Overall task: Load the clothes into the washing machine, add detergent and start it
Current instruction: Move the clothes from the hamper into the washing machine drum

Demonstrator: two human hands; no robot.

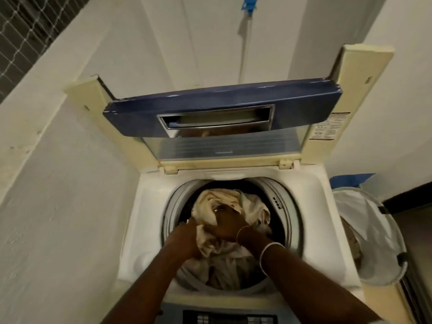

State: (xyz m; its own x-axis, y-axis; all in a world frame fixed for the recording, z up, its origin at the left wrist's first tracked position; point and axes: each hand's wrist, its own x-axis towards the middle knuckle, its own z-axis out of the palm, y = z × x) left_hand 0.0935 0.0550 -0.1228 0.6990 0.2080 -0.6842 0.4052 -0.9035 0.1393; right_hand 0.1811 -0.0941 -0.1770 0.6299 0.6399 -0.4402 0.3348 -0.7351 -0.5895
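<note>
A white top-loading washing machine (pixel 149 206) stands below me with its blue lid (pixel 222 108) folded up at the back. Cream-coloured clothes (pixel 247 206) fill the round drum (pixel 289 220). Both my hands are down in the drum on the cloth. My left hand (pixel 184 235) grips a fold at the left side of the pile. My right hand (pixel 226 223), bangles on its wrist, presses and clutches the cloth in the middle. The control panel (pixel 229 316) shows at the bottom edge, partly hidden by my arms.
A white mesh laundry basket (pixel 374 230) with some cloth inside stands right of the machine. White walls close in on the left and behind. A tap with a blue handle (pixel 249 5) and a hose hang on the back wall.
</note>
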